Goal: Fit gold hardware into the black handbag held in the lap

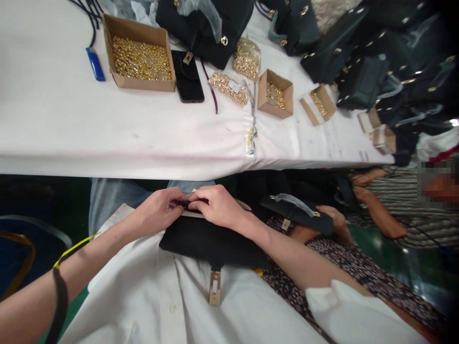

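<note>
A black handbag (215, 241) lies in my lap against the white shirt, its gold clasp (215, 286) hanging toward me on a short black strap. Both hands meet at the bag's far edge. My left hand (163, 208) is closed, thumb and fingers pinching a small black piece (184, 204) there. From the other side my right hand (215, 203) pinches the same spot, its thumb against the index finger. The fingertips cover most of the black piece, so its exact kind is hidden.
On the white table (143, 129) are a box of gold hardware (141, 57), a black phone (187, 76), bagged gold parts (229, 88), smaller boxes (275, 93) and a blue cutter (95, 64). Black handbags (362, 81) crowd the right. Beside me a co-worker's hand (335, 222) holds another bag.
</note>
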`<state>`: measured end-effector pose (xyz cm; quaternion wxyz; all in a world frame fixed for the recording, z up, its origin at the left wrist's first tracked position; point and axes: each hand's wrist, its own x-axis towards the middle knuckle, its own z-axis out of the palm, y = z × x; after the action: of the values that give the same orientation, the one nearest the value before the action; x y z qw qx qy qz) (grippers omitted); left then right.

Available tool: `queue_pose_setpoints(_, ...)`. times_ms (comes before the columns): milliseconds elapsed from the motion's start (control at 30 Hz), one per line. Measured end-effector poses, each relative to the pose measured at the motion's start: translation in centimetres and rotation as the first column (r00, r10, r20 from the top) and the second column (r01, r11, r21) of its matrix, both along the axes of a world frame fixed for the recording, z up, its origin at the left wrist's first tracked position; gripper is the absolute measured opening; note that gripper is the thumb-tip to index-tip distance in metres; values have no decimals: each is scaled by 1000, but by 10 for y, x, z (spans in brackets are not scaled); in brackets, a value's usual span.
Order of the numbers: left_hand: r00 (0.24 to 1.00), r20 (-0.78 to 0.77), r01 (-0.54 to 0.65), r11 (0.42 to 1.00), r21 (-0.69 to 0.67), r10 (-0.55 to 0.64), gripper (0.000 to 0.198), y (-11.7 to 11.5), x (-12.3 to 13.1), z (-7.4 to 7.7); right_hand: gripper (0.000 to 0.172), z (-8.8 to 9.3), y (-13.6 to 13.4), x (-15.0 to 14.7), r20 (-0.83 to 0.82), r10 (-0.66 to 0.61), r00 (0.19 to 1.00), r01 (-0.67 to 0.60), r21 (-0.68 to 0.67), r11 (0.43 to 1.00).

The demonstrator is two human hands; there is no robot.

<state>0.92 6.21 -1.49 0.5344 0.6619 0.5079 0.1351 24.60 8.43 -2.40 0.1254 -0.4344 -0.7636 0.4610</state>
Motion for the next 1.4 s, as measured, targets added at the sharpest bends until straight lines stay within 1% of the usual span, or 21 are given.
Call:
queue_pose_setpoints(67,1000,-2,-20,1000,-3,20,19,-3,1,-2,12,-3,4,1,-12,15,1000,-15,-57,998)
queue_pose_setpoints(133,1000,-4,-22,1000,-2,22,19,-5,1,-5,14,-3,7,2,1,26,1000,-26,-82,996)
queue_pose_setpoints(267,1000,-11,-12,1000,-1,12,18,-5,-2,-9,15,2,7,1,29,40,999,-39,-40,998)
queue_pose_setpoints(400,1000,5,11,1000,20,-11,19,-5,-1,-8,12,9,3,-2,74,57,996,-59,23,998)
queue_pose_setpoints(467,1000,-18,9,999,31,-8,16,-7,2,-9,13,10,1,-3,119,58,991,-64,48,997)
queue_pose_setpoints(533,999,-49,-5,999,32,7,15,-8,4,-15,15,7,3,-4,144,59,988,-68,55,996)
queue_pose_setpoints(600,999,-39,-12,999,37,13,14,-5,5,-23,20,4,8,-4,147,63,987,-71,48,996)
queue_pose_setpoints(700,998,-51,26,999,45,-23,16,0,7,-31,28,3,12,-4,158,75,985,-82,39,996)
queue_pose_setpoints(800,996,-75,58,997,51,-54,15,1,9,-36,27,6,14,-3,192,85,978,-95,40,995)
queue_pose_setpoints(900,995,-80,59,997,55,-54,9,2,10,-46,27,7,20,-2,188,91,978,-87,-32,996)
queue_pose_setpoints(1000,998,-68,15,998,67,-11,6,3,9,-53,31,6,28,0,172,119,978,-103,-103,989)
queue_pose_setpoints(1067,999,-36,-9,997,74,12,9,3,10,-53,30,6,32,1,182,147,972,-130,-103,986)
queue_pose_setpoints(1200,999,13,-35,998,53,34,19,4,15,-47,29,9,36,3,195,165,967,-148,-102,984)
queue_pose_setpoints(1267,999,19,-41,998,52,40,21,6,16,-47,31,15,40,6,215,220,951,-190,-152,970)
queue_pose_setpoints(1333,999,20,-35,998,49,34,21,7,16,-52,32,25,50,7,253,335,908,-288,-204,936)
queue_pose_setpoints(1367,999,19,-31,999,42,30,21,7,14,-55,30,31,58,7,270,389,881,-345,-198,917)
queue_pose_setpoints(1400,999,19,-27,999,35,26,21,8,12,-58,28,38,69,4,280,424,861,-394,-160,905)
